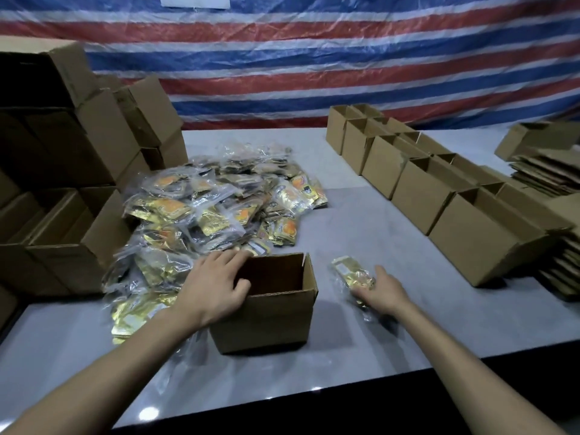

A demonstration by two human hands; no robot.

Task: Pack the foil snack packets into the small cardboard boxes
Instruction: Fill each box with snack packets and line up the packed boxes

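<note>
A striped tarp (pixel 314 58) hangs well beyond both hands, closing off the back of the grey table (pixel 392 334) that carries everything. Far out past the left hand stand large brown cartons (pixel 53 158), stacked and open, likely the bulk supply or outer cases. Just ahead of the left hand, and spilling beneath its wrist, lies the heap of foil packets (pixel 213 208), kept close so each reach is short. Ahead of the right hand and off to its outer side runs a row of small open boxes (pixel 423 189), mouths up, apparently staged for filling. Farther out on that side lies a stack of flat cardboard (pixel 539 174) not yet folded.

Between the 2 hands stands 1 small box (pixel 273 312), upright, mouth open, and empty as far as its dark inside shows. The left hand (pixel 216 287) grips its left wall, thumb hooked inside and fingers lying over the rim, probably to steady the light box against tipping. The right hand (pixel 381 291), just beside the box's right wall, pinches 1 foil packet (pixel 351 271) by its near end. The packet seems lifted off the table, ready, I judge, to be swung over the rim and dropped in.
</note>
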